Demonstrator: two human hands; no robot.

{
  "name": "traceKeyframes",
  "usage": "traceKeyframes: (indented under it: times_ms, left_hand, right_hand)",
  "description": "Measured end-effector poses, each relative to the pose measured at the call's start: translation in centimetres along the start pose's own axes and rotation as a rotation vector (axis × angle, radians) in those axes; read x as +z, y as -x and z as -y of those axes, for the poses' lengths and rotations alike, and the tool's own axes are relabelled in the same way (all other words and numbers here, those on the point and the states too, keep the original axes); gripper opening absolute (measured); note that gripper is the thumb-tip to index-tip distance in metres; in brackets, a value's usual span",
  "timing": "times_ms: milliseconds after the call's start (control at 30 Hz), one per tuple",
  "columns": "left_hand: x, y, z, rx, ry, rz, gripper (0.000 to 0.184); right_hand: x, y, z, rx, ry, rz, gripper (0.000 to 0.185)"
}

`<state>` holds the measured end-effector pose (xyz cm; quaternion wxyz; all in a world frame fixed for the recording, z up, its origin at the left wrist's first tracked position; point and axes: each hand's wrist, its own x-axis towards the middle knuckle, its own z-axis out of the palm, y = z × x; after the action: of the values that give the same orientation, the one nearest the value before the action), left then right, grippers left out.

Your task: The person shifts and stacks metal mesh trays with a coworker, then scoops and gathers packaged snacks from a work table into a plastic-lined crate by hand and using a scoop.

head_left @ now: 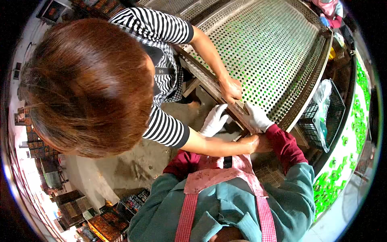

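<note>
A large perforated metal tray (266,52) with a raised rim fills the upper middle. My right hand (258,117), in a white glove, is closed over the rim near the tray's front corner. Just outside that rim is my left hand (213,122), also white-gloved, its thumb and fingers apart; part of it is behind the other person's forearm. A co-worker's bare hand (231,89) grips the rim beyond my hands. The co-worker's other hand (254,143) is at the front corner, beside my right wrist.
The co-worker (88,88) in striped sleeves leans in from the left. A black plastic crate (336,105) holding a clear bag stands at the right, before a belt with green pieces (334,177). Stacked crates (107,226) lie lower left. Another person (330,8) is at the far right.
</note>
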<state>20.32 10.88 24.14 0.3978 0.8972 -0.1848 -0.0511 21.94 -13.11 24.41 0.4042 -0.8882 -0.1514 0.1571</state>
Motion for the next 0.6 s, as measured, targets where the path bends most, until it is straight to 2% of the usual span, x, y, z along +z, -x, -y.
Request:
traceKeyframes:
  times_ms: [100, 167, 233, 267, 300, 367, 400, 433, 500, 533, 600]
  left_hand:
    - [0.0, 0.4, 0.7, 0.040, 0.050, -0.030, 0.039]
    - [0.3, 1.6, 1.4, 0.023, 0.002, 0.078, 0.036]
    - [1.1, 4.1, 3.0, -0.101, -0.147, 0.284, 0.037]
    - [1.8, 6.0, 5.4, -0.158, -0.181, 0.475, 0.044]
    - [1.5, 8.2, 5.4, -0.147, -0.249, 0.578, 0.042]
    - [-2.3, 11.7, 1.5, -0.119, -0.379, 0.725, 0.040]
    - [-4.6, 12.4, -1.4, -0.127, -0.398, 0.799, 0.039]
    - [-7.3, 11.8, -5.3, -0.242, -0.380, 0.934, 0.035]
    - [-10.5, 12.6, -9.5, -0.162, -0.327, 0.851, 0.030]
    - [-11.0, 12.2, -11.2, -0.157, -0.335, 0.849, 0.030]
    - [-11.9, 11.0, -14.3, 0.136, 0.071, 0.531, 0.024]
  right_hand:
    - [0.2, 0.0, 0.6, 0.034, 0.027, 0.024, 0.038]
    - [0.0, -0.3, 0.8, 0.076, 0.038, 0.068, 0.037]
    - [1.0, -0.2, -0.4, -0.008, 0.010, -0.004, 0.036]
    - [0.6, 0.1, -0.4, -0.020, 0.021, 0.029, 0.035]
    - [0.1, 0.3, -0.4, -0.030, 0.029, 0.061, 0.034]
    - [-0.3, 1.0, -2.8, -0.115, 0.013, 0.123, 0.035]
    - [-1.8, 2.4, -2.1, -0.093, -0.034, 0.078, 0.031]
    - [-3.6, 3.9, -1.0, -0.075, -0.079, 0.030, 0.027]
    - [-5.0, 6.5, -1.3, -0.015, -0.196, -0.262, 0.016]
    - [-5.5, 8.0, -1.0, 0.093, -0.331, -0.386, 0.014]
    - [-4.9, 10.3, -1.0, 0.182, -0.586, -0.557, 0.015]
